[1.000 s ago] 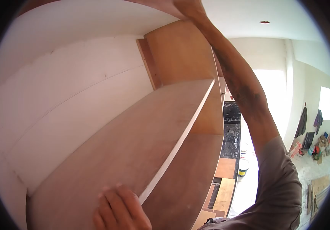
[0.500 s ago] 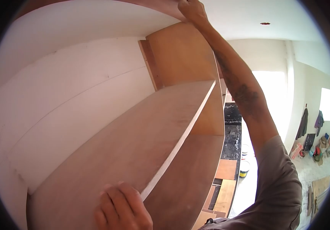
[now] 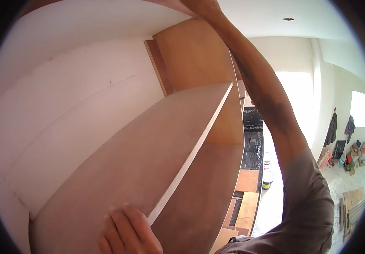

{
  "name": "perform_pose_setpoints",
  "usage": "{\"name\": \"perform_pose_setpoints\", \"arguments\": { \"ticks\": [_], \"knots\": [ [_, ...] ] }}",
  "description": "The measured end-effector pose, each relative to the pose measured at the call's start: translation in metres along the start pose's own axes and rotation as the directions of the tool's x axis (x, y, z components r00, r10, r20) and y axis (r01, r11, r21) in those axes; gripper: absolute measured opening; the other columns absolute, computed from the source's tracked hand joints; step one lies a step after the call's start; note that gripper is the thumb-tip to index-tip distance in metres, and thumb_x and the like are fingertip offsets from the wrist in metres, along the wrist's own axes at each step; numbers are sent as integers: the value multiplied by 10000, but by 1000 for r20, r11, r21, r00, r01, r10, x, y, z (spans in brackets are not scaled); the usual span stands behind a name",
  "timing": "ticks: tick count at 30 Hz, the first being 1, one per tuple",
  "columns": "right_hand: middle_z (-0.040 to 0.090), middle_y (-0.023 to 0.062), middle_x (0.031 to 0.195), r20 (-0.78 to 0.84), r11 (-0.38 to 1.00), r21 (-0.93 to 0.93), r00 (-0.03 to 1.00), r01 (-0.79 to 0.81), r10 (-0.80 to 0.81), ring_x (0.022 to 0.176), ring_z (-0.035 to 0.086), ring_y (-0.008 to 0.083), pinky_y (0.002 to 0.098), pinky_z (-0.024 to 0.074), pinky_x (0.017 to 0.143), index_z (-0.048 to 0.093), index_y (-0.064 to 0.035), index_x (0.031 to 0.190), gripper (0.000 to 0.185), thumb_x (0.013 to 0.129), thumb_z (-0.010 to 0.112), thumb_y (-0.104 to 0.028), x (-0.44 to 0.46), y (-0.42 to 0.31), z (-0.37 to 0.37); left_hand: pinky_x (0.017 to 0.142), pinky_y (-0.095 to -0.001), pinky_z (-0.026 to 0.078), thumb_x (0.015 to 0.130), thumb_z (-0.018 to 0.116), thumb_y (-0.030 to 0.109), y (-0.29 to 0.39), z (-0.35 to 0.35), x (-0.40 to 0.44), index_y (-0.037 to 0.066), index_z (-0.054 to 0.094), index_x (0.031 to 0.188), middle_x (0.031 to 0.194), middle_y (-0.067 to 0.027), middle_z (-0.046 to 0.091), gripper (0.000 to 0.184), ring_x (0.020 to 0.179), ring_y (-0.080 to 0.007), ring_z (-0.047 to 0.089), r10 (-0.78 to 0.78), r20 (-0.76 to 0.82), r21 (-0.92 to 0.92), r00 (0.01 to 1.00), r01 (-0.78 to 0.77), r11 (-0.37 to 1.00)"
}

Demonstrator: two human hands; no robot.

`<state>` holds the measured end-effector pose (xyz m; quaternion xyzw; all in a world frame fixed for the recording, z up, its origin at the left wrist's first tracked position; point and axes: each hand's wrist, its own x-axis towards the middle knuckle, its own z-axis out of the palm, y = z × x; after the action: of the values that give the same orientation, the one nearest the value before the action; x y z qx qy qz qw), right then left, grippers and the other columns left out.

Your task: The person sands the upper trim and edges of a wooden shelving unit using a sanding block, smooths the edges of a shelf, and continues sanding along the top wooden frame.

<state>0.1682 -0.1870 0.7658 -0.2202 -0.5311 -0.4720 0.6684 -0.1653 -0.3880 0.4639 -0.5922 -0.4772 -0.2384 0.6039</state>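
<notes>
My left hand [image 3: 129, 233] is at the bottom, its fingers bent over the front edge of a brownish shelf board [image 3: 148, 148]; the thumb is hidden. The board runs away from me to a plywood side panel [image 3: 197, 55]. High up, my right hand [image 3: 201, 7] reaches to the reddish top strip [image 3: 159, 3] of the cabinet, at the corner above that panel. This hand is partly cut off and blurred. Its fingers look curled in, and what they hold, if anything, cannot be made out.
A lower board [image 3: 195, 186] lies beneath the shelf. White wall [image 3: 76, 97] backs the cabinet. To the right are a black worn surface [image 3: 252, 148], wood pieces [image 3: 247, 211] and a paint bucket [image 3: 267, 180] on the floor. Clothes [image 3: 331, 129] hang on the far wall.
My right hand has moved left and up along the top strip, partly out of view. The left hand stays at the shelf edge. The whole view has shifted slightly.
</notes>
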Motion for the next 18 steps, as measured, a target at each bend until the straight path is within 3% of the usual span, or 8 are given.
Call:
{"name": "perform_pose_setpoints", "arguments": {
  "ticks": [3,4,7,8,11,12,15,18],
  "knots": [
    [678,293,1213,92,973,-230,996,18,3,1156,638,460,476,494,1031,702,23,1165,411,998,454,-258,7,117,38,734,-282,483,1050,566,160,-7,0,0,139,627,1011,970,12,668,75,887,-131,664,34,-11,-41,999,-34,999],
    [685,287,1202,81,935,-293,979,200,-184,1154,638,461,471,496,1035,698,34,1148,398,992,457,-244,8,87,31,732,-282,481,1050,564,161,-6,1,1,139,627,1013,966,12,666,76,886,-132,663,14,-5,-26,1000,-15,1000],
    [697,275,1192,73,993,-111,996,-38,47,1140,650,459,481,500,1051,695,15,1170,357,991,457,-181,9,-16,-3,727,-285,478,1051,561,165,-1,1,3,138,626,1017,954,10,661,78,879,-134,661,25,5,-22,1000,-25,999],
    [699,281,1167,-51,998,-56,998,19,-22,1126,651,468,492,503,1041,692,17,1150,346,998,458,-187,3,10,8,727,-285,478,1050,563,166,-3,0,3,138,626,1016,950,10,659,77,874,-135,660,43,1,-26,999,-43,999],
    [682,306,1149,66,943,-294,988,155,-142,1134,636,476,498,498,1014,688,37,1118,375,1004,464,-242,7,121,43,722,-286,477,1049,567,173,-7,0,2,138,622,1011,938,9,654,76,859,-138,655,29,0,35,1000,-29,999],
    [690,297,1148,42,962,-269,999,36,-25,1140,637,471,488,502,1009,705,40,1077,397,1003,460,-264,11,99,43,719,-286,476,1049,569,177,-5,2,3,138,621,1009,935,9,652,76,853,-138,654,39,0,57,999,-39,998],
    [694,296,1147,6,999,3,999,-41,41,1141,638,472,485,505,1012,714,28,1073,379,1002,455,-240,8,-4,7,597,-344,470,943,570,-42,1,28,6,-16,669,861,806,-195,703,132,709,-284,690,23,-163,-88,986,-37,995],
    [670,323,1109,-81,998,65,996,-24,29,1117,631,478,490,503,974,685,33,1056,356,996,462,-238,-8,54,18,712,-286,473,1046,571,172,-3,1,1,133,616,1004,929,3,649,73,841,-140,648,14,-47,-20,999,-15,1000]
  ]
}}
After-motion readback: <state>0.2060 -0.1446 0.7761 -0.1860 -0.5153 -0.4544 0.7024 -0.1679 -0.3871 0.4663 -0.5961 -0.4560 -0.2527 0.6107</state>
